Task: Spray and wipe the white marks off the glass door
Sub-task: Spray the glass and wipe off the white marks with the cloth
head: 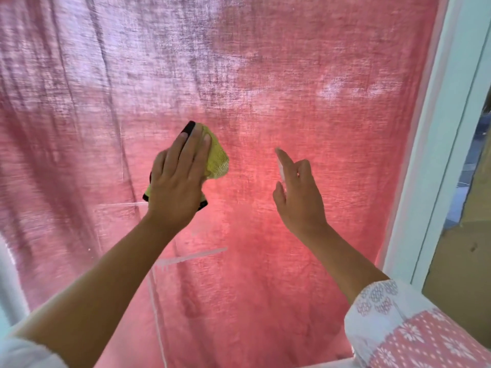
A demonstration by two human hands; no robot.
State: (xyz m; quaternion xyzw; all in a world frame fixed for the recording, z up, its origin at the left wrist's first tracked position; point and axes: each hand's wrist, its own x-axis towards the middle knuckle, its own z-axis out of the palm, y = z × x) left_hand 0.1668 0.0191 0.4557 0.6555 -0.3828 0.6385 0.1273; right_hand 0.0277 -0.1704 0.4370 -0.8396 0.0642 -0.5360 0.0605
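Note:
The glass door (318,115) fills the view, with a red curtain hanging behind it. White marks run over the lower glass: a dripping slanted streak (191,257), a faint line (119,205) left of my wrist and a long line (158,320) running down. My left hand (176,181) presses a yellow cloth (218,160) with a black edge flat against the glass, fingers straight. My right hand (297,197) is raised close to the glass and holds a small clear spray bottle (281,168), mostly hidden behind the fingers, with the index finger stretched up along it.
The white door frame (438,160) rises along the right side. Past it lie a brown floor (465,261) and something blue (478,144). A white frame edge (10,282) shows at the lower left. My patterned sleeve (398,328) is at the bottom right.

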